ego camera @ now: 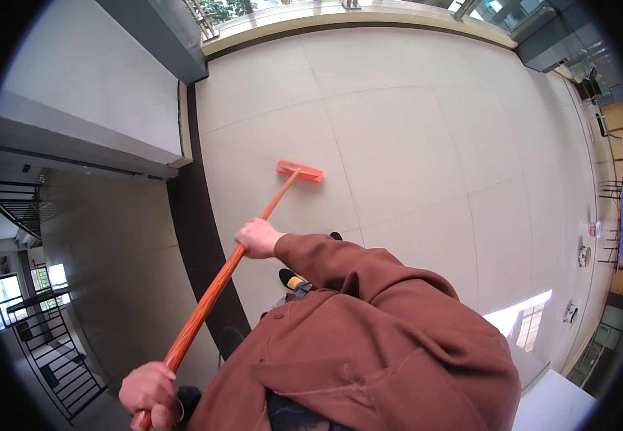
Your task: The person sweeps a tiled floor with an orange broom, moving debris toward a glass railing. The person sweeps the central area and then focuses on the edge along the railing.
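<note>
A long-handled floor broom or mop slants up from the lower left, its orange-red wood-grain handle (212, 293) in both my hands. Near the handle's top end, my left hand (150, 396) is closed around it. My right hand (258, 238) grips it farther down, with a brown sleeve reaching across from the right. The rectangular pinkish-red head (300, 171) rests on the pale tiled floor (397, 145); its underside is hidden. One of my dark shoes (288, 279) shows below the right forearm.
A dark floor strip (193, 231) runs along a doorway on the left, beside a white wall end (182, 148). Black metal railings (58, 361) stand beyond. A raised sill (365, 20) borders the far side. At the lower right is a white flat surface (554, 401).
</note>
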Demonstrator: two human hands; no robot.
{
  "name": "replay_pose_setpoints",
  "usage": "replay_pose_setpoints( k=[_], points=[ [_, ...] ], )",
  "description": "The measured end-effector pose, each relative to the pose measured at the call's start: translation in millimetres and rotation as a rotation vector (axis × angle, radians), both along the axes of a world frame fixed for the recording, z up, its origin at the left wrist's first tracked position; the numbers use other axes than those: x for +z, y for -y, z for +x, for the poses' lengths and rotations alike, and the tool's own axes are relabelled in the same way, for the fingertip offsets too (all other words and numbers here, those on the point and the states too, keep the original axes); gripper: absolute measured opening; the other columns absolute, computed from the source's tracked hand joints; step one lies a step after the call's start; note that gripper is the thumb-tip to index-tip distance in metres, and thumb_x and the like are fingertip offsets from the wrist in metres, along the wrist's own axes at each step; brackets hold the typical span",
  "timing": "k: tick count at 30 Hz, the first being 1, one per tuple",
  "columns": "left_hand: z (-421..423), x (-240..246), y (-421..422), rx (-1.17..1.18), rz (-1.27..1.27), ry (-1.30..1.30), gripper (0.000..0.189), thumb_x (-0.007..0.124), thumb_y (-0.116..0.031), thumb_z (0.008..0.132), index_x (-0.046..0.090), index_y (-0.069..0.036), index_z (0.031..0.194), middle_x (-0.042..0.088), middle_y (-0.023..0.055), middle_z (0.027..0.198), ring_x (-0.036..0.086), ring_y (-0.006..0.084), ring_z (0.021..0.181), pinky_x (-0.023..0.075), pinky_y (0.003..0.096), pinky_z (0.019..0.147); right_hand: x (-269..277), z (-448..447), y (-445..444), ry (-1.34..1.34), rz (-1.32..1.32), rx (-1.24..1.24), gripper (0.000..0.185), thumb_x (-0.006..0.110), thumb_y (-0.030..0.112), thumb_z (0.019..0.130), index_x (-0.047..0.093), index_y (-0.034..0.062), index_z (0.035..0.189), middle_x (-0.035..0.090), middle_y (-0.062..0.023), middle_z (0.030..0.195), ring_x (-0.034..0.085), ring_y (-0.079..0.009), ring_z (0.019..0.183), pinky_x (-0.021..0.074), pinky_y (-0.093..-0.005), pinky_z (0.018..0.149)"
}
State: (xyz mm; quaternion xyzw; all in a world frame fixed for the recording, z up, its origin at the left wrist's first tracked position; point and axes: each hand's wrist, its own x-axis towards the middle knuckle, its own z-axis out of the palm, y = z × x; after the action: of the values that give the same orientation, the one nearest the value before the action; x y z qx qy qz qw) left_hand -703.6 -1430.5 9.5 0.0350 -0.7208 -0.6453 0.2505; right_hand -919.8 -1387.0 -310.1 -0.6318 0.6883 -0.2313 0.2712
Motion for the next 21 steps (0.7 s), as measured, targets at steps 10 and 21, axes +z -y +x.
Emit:
replay_pose_setpoints(
  k=[10, 21],
  points=[
    [-86.2, -69.3, -14.4, -0.29, 0.04, 0.212, 0.024, 0.059, 0.008, 0.068, 0.043, -0.006, 0.057, 0.05, 0.0041, 0.057, 0.057, 0.0213, 0.058, 0.0467, 0.042, 0.083, -66.2, -102.0, -132.1, -0.168, 0.018, -0.548, 0.01, 0.065, 0.02, 0.073, 0.062, 0.0139, 0.065, 0.063, -0.0056, 0.07, 0.062, -0.0261, 0.079, 0.0498, -0.0387, 0.075],
    [-46.5, -7.6, 6.5, -0.072, 0.093, 0.041, 0.032, 0.054, -0.017, 0.08, 0.039, -0.013, 0.052, 0.041, -0.0012, 0.045, 0.04, 0.0137, 0.04, 0.0449, 0.0363, 0.07, -33.1, -41.2, -42.6, -0.021, -0.053, -0.248, 0.012, 0.06, 0.018, 0.074, 0.07, 0.0121, 0.073, 0.068, -0.0117, 0.077, 0.065, -0.0303, 0.08, 0.0499, -0.0418, 0.075]
  ],
)
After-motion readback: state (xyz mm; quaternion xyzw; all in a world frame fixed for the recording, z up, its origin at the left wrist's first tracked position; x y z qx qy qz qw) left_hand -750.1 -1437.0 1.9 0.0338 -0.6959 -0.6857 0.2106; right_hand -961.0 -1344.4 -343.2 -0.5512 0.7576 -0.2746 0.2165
